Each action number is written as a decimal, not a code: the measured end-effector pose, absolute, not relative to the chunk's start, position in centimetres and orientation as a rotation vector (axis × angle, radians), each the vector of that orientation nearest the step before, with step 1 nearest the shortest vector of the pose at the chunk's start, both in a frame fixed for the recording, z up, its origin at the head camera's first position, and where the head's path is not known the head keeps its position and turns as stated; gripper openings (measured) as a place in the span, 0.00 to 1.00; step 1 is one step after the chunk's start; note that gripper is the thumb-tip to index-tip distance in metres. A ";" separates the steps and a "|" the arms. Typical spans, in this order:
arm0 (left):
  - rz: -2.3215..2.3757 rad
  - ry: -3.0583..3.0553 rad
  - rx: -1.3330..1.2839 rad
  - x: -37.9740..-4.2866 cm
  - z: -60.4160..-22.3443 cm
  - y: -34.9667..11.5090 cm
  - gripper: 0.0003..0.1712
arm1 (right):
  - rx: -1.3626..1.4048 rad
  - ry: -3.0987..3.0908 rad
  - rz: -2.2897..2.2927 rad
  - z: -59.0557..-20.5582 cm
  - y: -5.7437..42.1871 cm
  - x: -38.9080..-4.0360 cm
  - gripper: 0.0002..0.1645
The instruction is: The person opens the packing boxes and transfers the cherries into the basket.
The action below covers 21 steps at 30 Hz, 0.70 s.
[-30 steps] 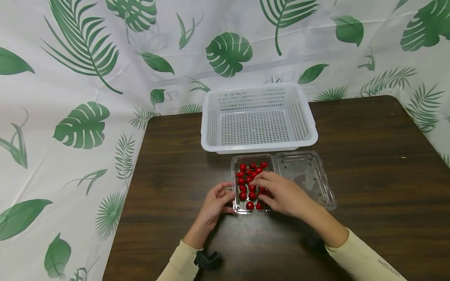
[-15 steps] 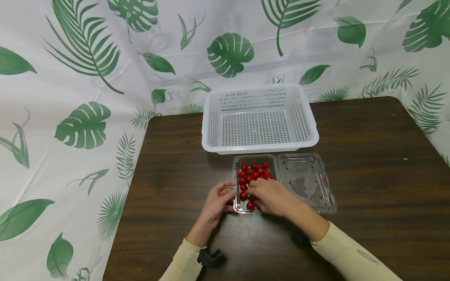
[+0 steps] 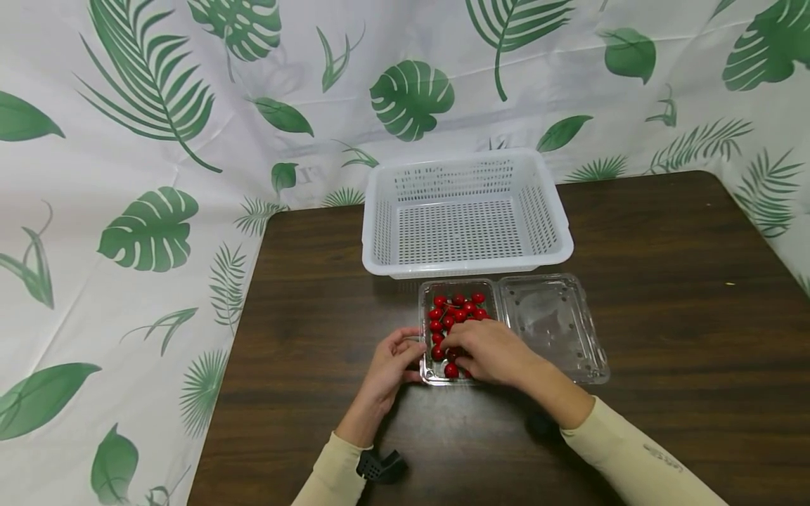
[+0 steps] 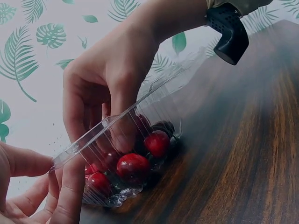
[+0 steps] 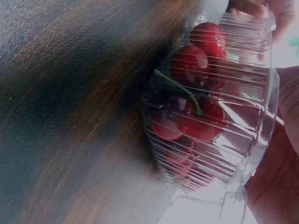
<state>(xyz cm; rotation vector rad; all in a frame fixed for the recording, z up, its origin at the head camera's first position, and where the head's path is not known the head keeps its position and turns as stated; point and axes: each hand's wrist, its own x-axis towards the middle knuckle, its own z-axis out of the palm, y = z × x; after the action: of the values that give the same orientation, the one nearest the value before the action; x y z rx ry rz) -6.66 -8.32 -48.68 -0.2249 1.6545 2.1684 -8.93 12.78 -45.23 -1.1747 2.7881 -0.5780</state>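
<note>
I had the clear clamshell box (image 3: 457, 330) of red cherries (image 3: 457, 309) low in the middle of the head view, its lid (image 3: 553, 327) folded open to the right, just in front of the white perforated basket (image 3: 466, 211) on the dark tabletop (image 3: 664, 281). My left hand (image 3: 389, 365) pinched the box's left wall with curled fingertips, steadying it. My right hand (image 3: 490, 351) lay palm down inside the box, fingers bent into the cherries; I could not tell whether they had closed on any. I judged this the picking stage: the next move called for a gentle pinch on fruit or stem, then a lift clear of the rim.
</note>
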 end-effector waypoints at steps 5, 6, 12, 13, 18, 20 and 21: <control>2.176 1.643 -0.211 -6.6 -48.8 -8.3 0.20 | -1.098 2.770 -0.676 -44.7 13.1 -8.8 0.15; 2.175 1.643 -0.213 -6.7 -48.8 -8.4 0.20 | -1.081 2.765 -0.697 -44.6 13.1 -8.8 0.15; 2.167 1.646 -0.220 -6.7 -48.7 -8.3 0.20 | -1.000 2.740 -0.813 -44.0 13.5 -8.9 0.17; 2.168 1.646 -0.219 -6.7 -48.7 -8.3 0.20 | -0.995 2.737 -0.839 -43.9 13.5 -8.9 0.18; 2.172 1.644 -0.223 -6.8 -48.7 -8.3 0.19 | -1.011 2.723 -0.971 -43.4 13.8 -9.2 0.18; 2.173 1.644 -0.225 -6.7 -48.7 -8.3 0.19 | -1.033 2.715 -1.020 -43.2 13.8 -9.3 0.18; 2.173 1.645 -0.227 -6.7 -48.7 -8.3 0.19 | -1.033 2.709 -1.041 -43.0 13.9 -9.4 0.18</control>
<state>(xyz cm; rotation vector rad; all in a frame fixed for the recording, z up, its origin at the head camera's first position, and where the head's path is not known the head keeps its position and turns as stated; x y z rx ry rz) -6.72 -8.32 -48.74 -0.2271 1.6449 2.1727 -9.36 13.86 -43.00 -1.0332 2.7091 -1.0408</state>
